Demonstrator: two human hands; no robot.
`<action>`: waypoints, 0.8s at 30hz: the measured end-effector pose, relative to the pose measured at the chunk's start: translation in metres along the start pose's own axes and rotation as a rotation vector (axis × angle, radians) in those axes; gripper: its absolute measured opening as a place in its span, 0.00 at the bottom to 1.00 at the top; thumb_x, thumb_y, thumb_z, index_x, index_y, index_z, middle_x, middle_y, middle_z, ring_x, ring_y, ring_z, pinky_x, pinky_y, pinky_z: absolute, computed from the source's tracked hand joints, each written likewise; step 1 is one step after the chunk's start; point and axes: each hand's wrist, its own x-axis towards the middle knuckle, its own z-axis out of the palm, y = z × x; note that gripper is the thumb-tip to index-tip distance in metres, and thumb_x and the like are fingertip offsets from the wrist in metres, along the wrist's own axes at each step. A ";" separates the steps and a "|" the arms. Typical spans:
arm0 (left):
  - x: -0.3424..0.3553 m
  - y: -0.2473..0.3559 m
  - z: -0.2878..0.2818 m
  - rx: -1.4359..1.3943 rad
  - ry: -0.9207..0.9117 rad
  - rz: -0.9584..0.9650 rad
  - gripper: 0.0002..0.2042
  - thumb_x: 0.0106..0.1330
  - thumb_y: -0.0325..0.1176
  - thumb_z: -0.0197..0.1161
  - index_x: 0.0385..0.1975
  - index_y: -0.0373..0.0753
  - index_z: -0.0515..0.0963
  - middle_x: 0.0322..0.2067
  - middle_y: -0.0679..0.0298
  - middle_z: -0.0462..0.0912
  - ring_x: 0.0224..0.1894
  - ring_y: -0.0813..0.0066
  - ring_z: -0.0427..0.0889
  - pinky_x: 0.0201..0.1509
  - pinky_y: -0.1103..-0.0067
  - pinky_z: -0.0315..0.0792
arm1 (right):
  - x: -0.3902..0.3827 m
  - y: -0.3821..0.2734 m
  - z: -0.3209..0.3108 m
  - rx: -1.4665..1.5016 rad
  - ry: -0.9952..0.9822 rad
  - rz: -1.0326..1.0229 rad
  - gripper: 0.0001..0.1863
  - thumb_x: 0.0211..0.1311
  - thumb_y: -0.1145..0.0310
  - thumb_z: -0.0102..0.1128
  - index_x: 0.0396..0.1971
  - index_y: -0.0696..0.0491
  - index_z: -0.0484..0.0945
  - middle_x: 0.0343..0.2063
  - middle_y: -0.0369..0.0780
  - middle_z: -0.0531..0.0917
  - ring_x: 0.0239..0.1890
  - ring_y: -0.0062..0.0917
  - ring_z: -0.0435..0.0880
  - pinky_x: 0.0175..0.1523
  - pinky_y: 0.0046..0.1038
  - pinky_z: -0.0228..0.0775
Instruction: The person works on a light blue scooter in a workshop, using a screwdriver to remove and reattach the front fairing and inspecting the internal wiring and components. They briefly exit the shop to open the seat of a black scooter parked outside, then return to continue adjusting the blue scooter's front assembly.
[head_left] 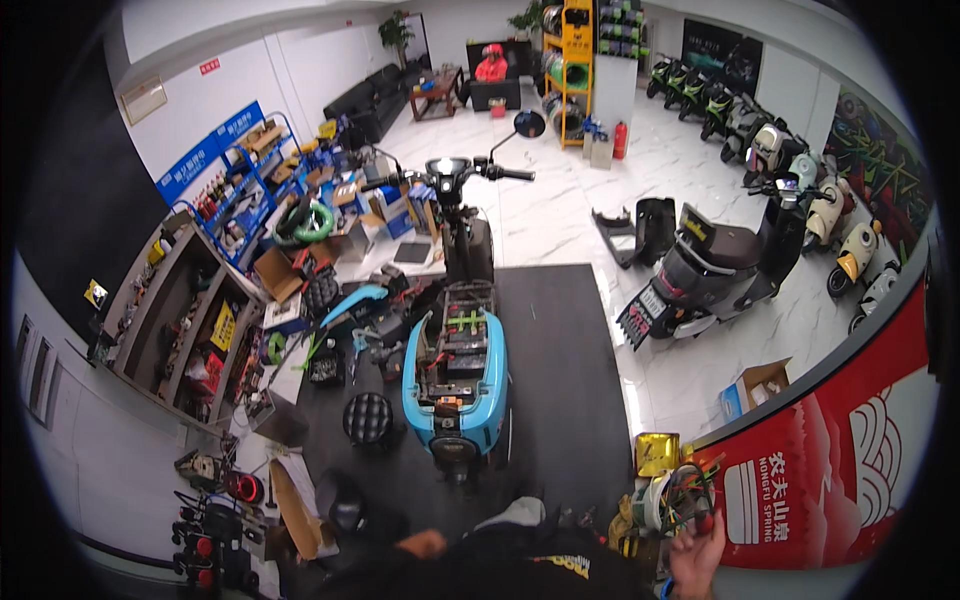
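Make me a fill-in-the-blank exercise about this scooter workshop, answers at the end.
1. The partly dismantled scooter on the black mat has light ____ side panels.
2. The round tufted black stool stands to the scooter's ____ in this view.
3. The right hand is beside a ____ bucket.
4. The fire extinguisher is ____.

Missing words: blue; left; white; red.

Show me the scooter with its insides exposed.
The blue scooter on the black mat: open-topped, inner parts bared. The dark scooter to its right has its seat on; the scooters beyond show no such opening.
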 end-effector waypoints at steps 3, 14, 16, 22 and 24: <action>0.027 0.035 -0.126 -0.353 0.507 0.033 0.21 0.75 0.49 0.59 0.49 0.37 0.87 0.46 0.46 0.90 0.48 0.48 0.89 0.53 0.59 0.81 | 0.047 -0.008 0.066 -0.108 -0.187 -0.010 0.24 0.82 0.42 0.50 0.37 0.48 0.79 0.24 0.32 0.73 0.21 0.19 0.67 0.29 0.25 0.60; 0.044 0.091 -0.360 -0.785 0.846 -0.536 0.25 0.68 0.51 0.68 0.57 0.41 0.82 0.56 0.47 0.86 0.62 0.46 0.84 0.65 0.55 0.78 | 0.249 -0.036 0.234 -0.460 -0.335 0.226 0.21 0.82 0.44 0.50 0.38 0.44 0.80 0.23 0.34 0.79 0.22 0.23 0.75 0.30 0.30 0.67; 0.043 0.095 -0.342 -0.412 1.209 -0.519 0.17 0.67 0.42 0.67 0.49 0.39 0.84 0.47 0.50 0.88 0.54 0.46 0.87 0.57 0.52 0.80 | 0.301 -0.043 0.277 -0.561 -0.397 0.254 0.20 0.82 0.44 0.51 0.38 0.44 0.80 0.24 0.35 0.80 0.22 0.25 0.74 0.31 0.31 0.67; 0.069 0.147 -0.277 -1.439 1.004 -1.294 0.33 0.68 0.35 0.71 0.70 0.28 0.67 0.66 0.42 0.75 0.64 0.43 0.78 0.63 0.54 0.77 | 0.413 -0.054 0.415 -0.740 -0.577 0.500 0.24 0.82 0.43 0.49 0.42 0.51 0.81 0.28 0.38 0.80 0.27 0.27 0.74 0.38 0.32 0.67; 0.082 0.144 -0.272 -1.989 0.571 -1.362 0.37 0.83 0.57 0.51 0.83 0.41 0.54 0.77 0.50 0.64 0.73 0.45 0.73 0.71 0.56 0.75 | 0.438 -0.054 0.459 -0.807 -0.693 0.569 0.24 0.84 0.45 0.48 0.42 0.52 0.80 0.30 0.40 0.80 0.28 0.28 0.75 0.40 0.34 0.69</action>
